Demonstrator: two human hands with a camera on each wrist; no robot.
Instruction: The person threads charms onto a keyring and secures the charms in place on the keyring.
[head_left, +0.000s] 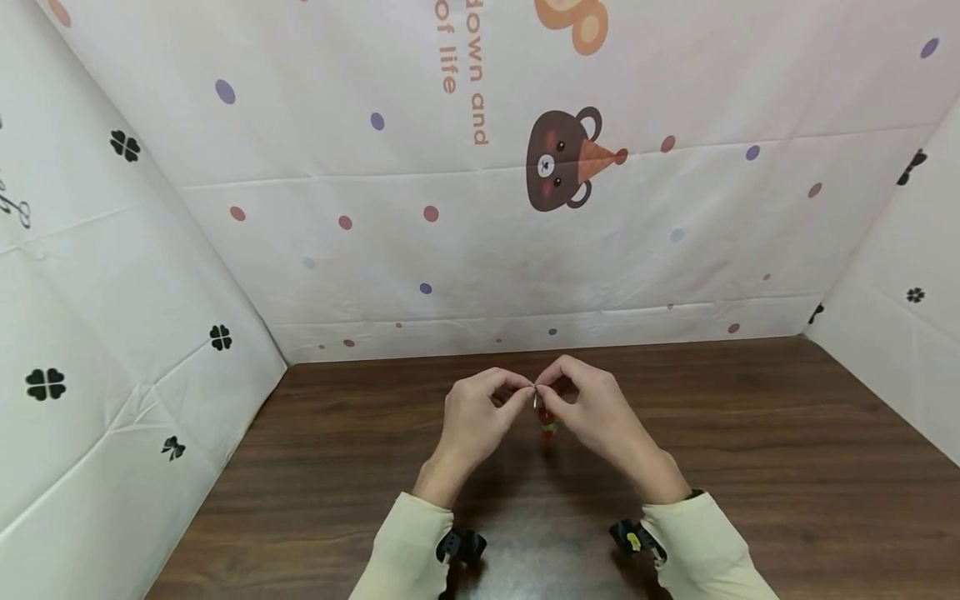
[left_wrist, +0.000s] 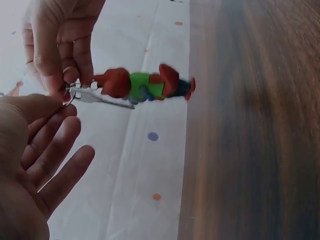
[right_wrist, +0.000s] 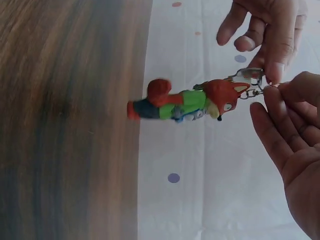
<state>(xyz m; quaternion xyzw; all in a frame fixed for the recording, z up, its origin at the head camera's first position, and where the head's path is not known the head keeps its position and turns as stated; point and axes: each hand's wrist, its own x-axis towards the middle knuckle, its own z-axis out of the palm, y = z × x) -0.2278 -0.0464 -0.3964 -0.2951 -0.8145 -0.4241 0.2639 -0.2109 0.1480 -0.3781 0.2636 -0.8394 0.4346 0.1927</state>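
Note:
In the head view my left hand [head_left: 472,421] and right hand [head_left: 596,408] meet fingertip to fingertip above the table. Between them hangs a fox keychain [head_left: 549,425], a small red-orange figure with a green shirt and dark blue legs. Its metal split ring [left_wrist: 71,100] is pinched by the thumb and finger of my left hand, its other fingers spread. My right hand pinches at the ring and chain end from the other side. A slim silver metal piece [left_wrist: 95,97] hangs from the ring beside the fox's head. Fingertips partly hide the ring.
The dark brown wooden table [head_left: 337,467] lies below the hands. A white printed cloth [head_left: 480,258] with dots and a bear stands behind it, with further cloth walls on the left [head_left: 120,292] and right. Black wrist cameras [head_left: 461,546] sit at both cuffs.

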